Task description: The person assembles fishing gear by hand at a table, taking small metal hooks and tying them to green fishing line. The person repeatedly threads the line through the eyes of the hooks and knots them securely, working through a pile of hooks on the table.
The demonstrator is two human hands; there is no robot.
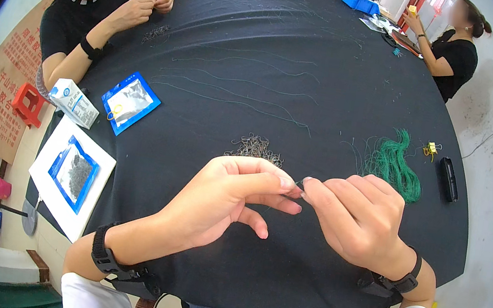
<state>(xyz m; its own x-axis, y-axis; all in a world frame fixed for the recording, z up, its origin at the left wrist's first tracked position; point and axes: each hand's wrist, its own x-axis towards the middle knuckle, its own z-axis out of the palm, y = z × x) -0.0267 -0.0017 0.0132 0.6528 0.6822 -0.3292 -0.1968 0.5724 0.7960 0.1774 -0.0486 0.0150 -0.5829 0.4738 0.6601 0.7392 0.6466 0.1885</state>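
left hand point(234, 193) and right hand point(354, 216) pinching a tiny dark thing point(301, 184), metal hooks point(256, 149) heaped just beyond, green thread bundle point(396, 165) near right hand

1. The left hand point(222, 191) pinches with its thumb and index finger; the other fingers are loosely bent.
2. The right hand point(358, 217) is curled, its fingertips near the left ones.
3. Both forearms point(149, 240) slant inward.
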